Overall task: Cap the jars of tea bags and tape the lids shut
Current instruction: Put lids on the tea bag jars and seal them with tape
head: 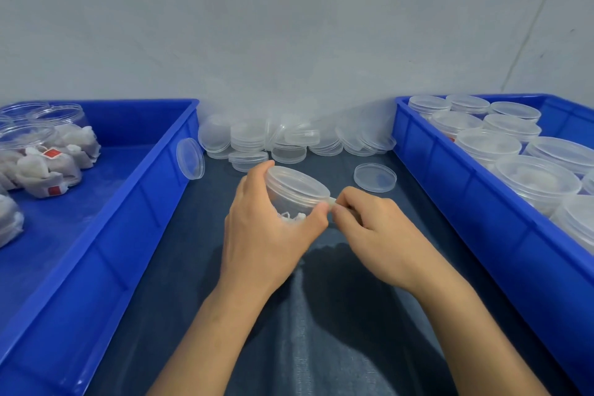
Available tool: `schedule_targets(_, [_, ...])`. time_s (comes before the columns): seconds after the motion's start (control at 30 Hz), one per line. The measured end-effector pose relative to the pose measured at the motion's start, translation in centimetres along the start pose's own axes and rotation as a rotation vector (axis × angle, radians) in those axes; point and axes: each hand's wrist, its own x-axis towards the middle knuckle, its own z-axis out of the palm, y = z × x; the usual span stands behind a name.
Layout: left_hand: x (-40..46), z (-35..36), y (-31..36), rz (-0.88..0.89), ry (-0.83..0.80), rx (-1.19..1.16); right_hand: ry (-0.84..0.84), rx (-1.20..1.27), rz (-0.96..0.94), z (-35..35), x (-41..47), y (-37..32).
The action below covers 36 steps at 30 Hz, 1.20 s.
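Head view, the only one; jar (294,194) is the landmark for everything below.

My left hand (266,231) wraps the jar from its left and near side, fingers curled round the wall, thumb tip up by the lid edge on the right; jar is held off the dark cloth (321,331) and tilted, lid (297,180) facing up and away from me; tea bags (291,217) show through the wall low down.

My right hand (369,228) sits just right of the jar, thumb and forefinger pinched together on a short pale strip (332,201) that I read as tape; strip's far end touches the jar at the lid seam, on the right side; I can't tell how much has stuck.

Key relation: the seam runs round the jar, tape lies along it, the pinch is right of the seam and touching; so my guess is the left hand turns the jar while the right feeds tape.

Left of the jar: blue bin (154,202) with uncapped jars (48,151); behind the jar: loose lids (289,141) against the wall; right of the jar: second blue bin (450,196) of capped jars (520,167); one lid (375,177) lies flat just behind-right.
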Motion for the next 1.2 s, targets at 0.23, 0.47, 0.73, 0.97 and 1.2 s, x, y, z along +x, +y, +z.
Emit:
schedule_targets(0.23, [-0.2, 0.5, -0.5, 0.062, -0.037, 0.065, -0.079, 0.009, 0.049, -0.1, 0.2, 0.2])
schedule_targets(0.47, [0.4, 0.5, -1.4, 0.025, -0.003, 0.018, -0.040, 0.077, 0.036, -0.2, 0.3, 0.1])
schedule_targets(0.73, [0.2, 0.7, -1.4, 0.044, -0.003, 0.038, 0.082, -0.129, -0.057, -0.4, -0.1, -0.4])
schedule_targets(0.97, [0.2, 0.1, -0.7, -0.018, -0.041, -0.010, 0.178, -0.197, -0.127, -0.2, -0.2, -1.1])
schedule_targets(1.2, [0.5, -0.3, -0.8, -0.136, -0.118, -0.136, 0.240, -0.117, -0.150, -0.6, -0.4, -1.3])
